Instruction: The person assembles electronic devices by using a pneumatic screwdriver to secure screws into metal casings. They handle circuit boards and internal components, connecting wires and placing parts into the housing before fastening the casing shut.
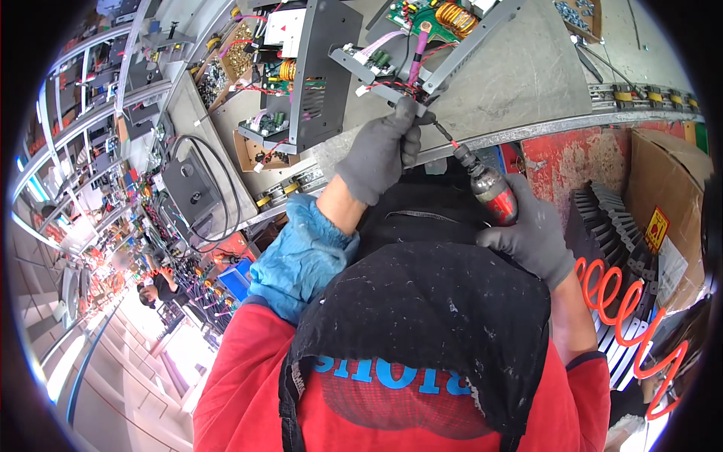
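Note:
My left hand [376,158], in a grey glove, is closed on the near end of an open grey metal chassis [468,56] at the bench edge. A green circuit board with a copper coil [456,18] and red and purple wires sits in that chassis. My right hand [536,230], also gloved, grips a red and dark power screwdriver [493,194]. Its thin bit slants up and left to the chassis end, beside my left fingertips. Whether a screw sits at the tip is hidden by those fingers.
A second grey chassis [320,75] with boards and wires stands left on the bench. Small-parts boxes [580,13] lie at the far right and left. A coiled orange hose [629,320] hangs at right near a cardboard box [666,177] and stacked black parts [614,226]. Another person [162,286] is far left.

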